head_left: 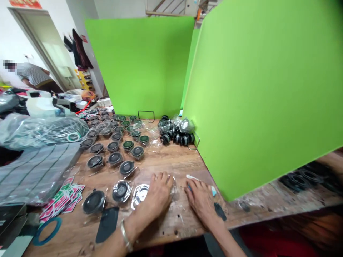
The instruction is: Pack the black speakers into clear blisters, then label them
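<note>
My left hand (160, 189) presses down on the wooden table, its fingers bent and held together over a clear plastic shell, whose edge shows beside the fingertips. Under its wrist side lies another clear shell (140, 194) with a shiny round middle. My right hand (200, 201) rests a little to the right, fingers curled down; a white and light-blue scrap (213, 191), perhaps cloth or paper, shows from beneath it. To the left sit a packed black round disc (122, 191) and a larger black round piece (93, 201), both in clear plastic.
Several packed black discs (114, 157) spread across the left. Black rolls (183, 138) are heaped by the green partition (262, 100). Printed cards (63, 196), a blue ring (47, 231), a black flat card (107, 224) and bagged stacks (34, 171) lie left. A person (37, 76) bends over in the background.
</note>
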Demonstrator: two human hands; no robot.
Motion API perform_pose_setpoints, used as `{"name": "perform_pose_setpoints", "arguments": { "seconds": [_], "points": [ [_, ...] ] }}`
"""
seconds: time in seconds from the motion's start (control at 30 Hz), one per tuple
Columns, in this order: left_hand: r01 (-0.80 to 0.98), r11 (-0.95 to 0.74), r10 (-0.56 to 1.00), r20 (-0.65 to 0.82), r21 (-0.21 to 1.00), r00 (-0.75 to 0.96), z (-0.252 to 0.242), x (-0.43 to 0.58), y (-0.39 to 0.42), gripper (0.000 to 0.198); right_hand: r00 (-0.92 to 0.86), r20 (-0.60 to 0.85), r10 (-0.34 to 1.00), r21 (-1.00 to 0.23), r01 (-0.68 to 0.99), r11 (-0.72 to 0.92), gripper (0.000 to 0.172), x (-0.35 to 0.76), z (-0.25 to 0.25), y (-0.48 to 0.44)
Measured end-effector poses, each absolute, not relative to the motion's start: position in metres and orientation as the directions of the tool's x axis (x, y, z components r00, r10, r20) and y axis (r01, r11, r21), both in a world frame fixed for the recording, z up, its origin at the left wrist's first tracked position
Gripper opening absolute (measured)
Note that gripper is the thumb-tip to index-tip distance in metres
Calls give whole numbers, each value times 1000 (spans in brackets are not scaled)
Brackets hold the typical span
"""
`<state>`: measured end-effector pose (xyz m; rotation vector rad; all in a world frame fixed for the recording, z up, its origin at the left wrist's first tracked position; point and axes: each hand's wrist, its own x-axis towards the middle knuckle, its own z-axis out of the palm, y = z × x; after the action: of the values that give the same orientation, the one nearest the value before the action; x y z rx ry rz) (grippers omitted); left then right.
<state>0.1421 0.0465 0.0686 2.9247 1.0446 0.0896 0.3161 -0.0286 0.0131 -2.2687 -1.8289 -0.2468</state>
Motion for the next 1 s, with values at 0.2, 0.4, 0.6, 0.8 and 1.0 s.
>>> {"name": "perform_pose_setpoints", "arguments": {
  "seconds": [0.2,0.4,0.6,0.8,1.0],
  "points": [
    [722,-691,719,81,-28,691,43,109,36,51,253,253,934,-74,968,-242,37,335,69,56],
    [762,-647,754,118,-35,646,42,110,48,29,334,243,911,-87,942,-323,33,354,74,159],
    [754,-657,744,157,-4,649,38,109,51,26,348,246,904,-93,937,-336,25,358,55,170],
    [755,-654,750,170,45,639,42,109,48,24,437,210,874,-213,893,-395,30,363,62,155],
    [740,-636,770,243,219,590,41,101,52,55,319,115,941,-449,862,-237,24,343,61,107]
  ]
}}
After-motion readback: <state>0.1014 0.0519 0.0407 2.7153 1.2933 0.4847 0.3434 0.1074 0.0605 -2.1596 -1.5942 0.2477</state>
